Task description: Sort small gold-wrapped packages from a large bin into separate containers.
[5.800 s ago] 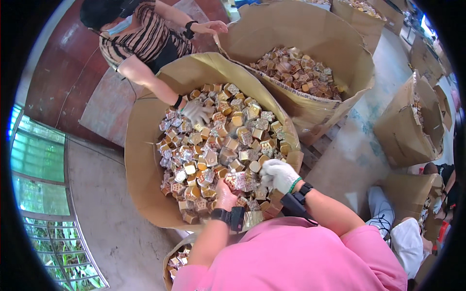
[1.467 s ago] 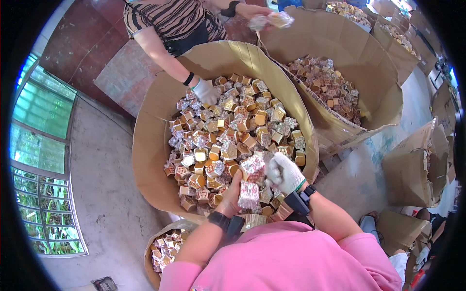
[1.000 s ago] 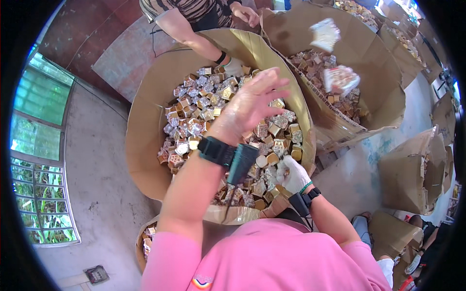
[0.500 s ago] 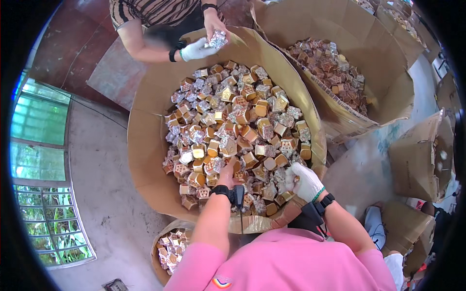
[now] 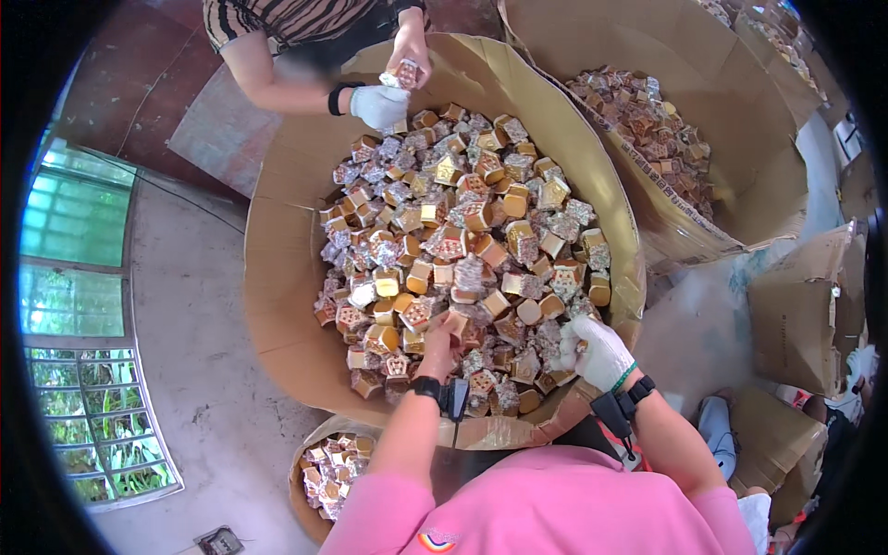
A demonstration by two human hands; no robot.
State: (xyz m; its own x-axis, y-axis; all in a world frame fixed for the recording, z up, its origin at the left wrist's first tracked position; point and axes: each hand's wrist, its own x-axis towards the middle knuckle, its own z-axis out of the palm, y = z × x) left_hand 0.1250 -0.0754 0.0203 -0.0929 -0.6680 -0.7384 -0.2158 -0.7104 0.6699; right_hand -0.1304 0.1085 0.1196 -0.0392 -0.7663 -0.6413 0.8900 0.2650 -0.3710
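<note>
I have the bare left hand down inside the large cardboard bin, at its near side, its fingers touching the small blocks; I cannot tell whether they have closed on one. The white-gloved right hand is just inside the bin's near right rim, fingers curled, and I can't make out whether anything is in them. The blocks lie heaped across the bin's floor, gold, brown and white, many in shiny clear wrap, several shaped like little houses. Beyond the bin's far left rim I see a co-worker in a striped top, whose bare hand and gloved hand hold one wrapped piece over that edge. A second bin stands beyond the bin's far right side with a lower heap, a smaller container sits just outside its near left, and a barred window is well to its left.
</note>
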